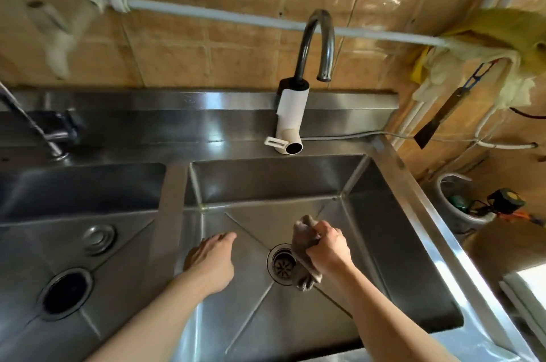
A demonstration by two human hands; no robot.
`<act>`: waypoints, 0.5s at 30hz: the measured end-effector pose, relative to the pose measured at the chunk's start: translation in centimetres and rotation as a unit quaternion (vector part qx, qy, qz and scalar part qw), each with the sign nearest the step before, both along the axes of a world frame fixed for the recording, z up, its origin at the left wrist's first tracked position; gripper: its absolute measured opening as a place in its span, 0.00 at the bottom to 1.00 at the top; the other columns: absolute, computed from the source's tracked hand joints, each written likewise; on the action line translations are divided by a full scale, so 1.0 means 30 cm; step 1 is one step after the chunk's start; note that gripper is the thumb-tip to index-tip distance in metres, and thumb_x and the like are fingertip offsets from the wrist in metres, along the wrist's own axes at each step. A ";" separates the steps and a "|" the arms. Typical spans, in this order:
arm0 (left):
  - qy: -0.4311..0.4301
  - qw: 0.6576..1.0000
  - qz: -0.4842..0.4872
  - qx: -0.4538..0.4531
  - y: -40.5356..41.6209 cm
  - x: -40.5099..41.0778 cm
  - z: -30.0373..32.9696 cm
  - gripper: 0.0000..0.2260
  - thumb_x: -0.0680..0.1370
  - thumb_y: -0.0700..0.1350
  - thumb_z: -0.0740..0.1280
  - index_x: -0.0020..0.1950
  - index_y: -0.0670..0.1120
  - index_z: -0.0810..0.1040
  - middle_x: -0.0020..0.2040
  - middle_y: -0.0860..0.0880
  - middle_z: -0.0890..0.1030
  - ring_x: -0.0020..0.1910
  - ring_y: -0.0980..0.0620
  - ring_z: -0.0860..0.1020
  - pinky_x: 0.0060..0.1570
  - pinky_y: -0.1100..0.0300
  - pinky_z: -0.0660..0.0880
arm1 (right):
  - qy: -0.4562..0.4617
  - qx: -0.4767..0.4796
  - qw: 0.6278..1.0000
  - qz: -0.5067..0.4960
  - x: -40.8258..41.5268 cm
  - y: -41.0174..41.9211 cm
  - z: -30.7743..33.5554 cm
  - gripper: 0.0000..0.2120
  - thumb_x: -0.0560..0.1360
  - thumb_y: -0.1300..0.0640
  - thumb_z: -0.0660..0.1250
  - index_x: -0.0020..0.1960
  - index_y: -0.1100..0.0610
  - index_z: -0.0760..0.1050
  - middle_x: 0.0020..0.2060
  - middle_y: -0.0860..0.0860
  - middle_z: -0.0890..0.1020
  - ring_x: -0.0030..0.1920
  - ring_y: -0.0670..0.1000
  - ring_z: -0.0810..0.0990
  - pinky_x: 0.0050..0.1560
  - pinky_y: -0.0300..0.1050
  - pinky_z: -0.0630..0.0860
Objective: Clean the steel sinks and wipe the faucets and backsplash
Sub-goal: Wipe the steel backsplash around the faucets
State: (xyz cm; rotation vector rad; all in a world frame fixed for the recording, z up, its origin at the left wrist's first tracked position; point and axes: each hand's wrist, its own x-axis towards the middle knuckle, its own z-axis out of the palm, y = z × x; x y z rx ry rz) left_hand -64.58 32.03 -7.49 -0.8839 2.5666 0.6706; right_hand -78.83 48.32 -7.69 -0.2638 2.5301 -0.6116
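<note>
Two steel sinks lie side by side. Inside the right sink [384, 213], my right hand [328, 246] grips a crumpled grey-brown cloth [304, 249] just right of the drain [282, 264]. My left hand [212, 255] is in the same basin near its left wall, fingers straight and pointing forward, holding nothing. A curved steel faucet [317, 39] on a white body [291, 119] stands on the rear ledge above the right sink. The left sink [88, 190] has a dark open drain [66, 292] and its own faucet [38, 134] at the far left. The steel backsplash [206, 101] runs behind both.
A white pipe [221, 14] crosses the tan tiled wall [177, 45]. Yellow and white rags [499, 33] and a scraper [437, 119] hang at the right. A bucket [461, 202] with tools stands beyond the sink's right rim. A round steel plug [99, 237] rests in the left sink.
</note>
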 end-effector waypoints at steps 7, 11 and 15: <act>0.041 0.996 0.073 -0.007 0.030 0.156 0.111 0.24 0.78 0.43 0.60 0.74 0.51 0.61 0.73 0.50 0.67 0.69 0.48 0.68 0.65 0.56 0.67 | 0.014 -0.027 0.999 0.034 0.061 -0.019 0.051 0.18 0.72 0.60 0.64 0.61 0.53 0.70 0.58 0.57 0.75 0.56 0.60 0.77 0.54 0.49 0.75; 0.073 0.991 0.115 -0.008 0.063 0.232 0.162 0.23 0.79 0.40 0.61 0.74 0.50 0.62 0.72 0.48 0.67 0.69 0.47 0.67 0.64 0.57 0.66 | 0.009 -0.039 0.997 0.058 0.112 -0.037 0.075 0.17 0.72 0.60 0.64 0.61 0.55 0.69 0.58 0.58 0.75 0.57 0.60 0.77 0.53 0.48 0.74; 0.084 0.986 0.147 0.001 0.067 0.324 0.203 0.23 0.79 0.39 0.60 0.74 0.49 0.63 0.72 0.47 0.67 0.70 0.47 0.67 0.64 0.58 0.65 | 0.012 -0.040 0.996 0.081 0.163 -0.072 0.098 0.17 0.73 0.60 0.63 0.61 0.56 0.69 0.59 0.58 0.74 0.58 0.61 0.77 0.55 0.48 0.74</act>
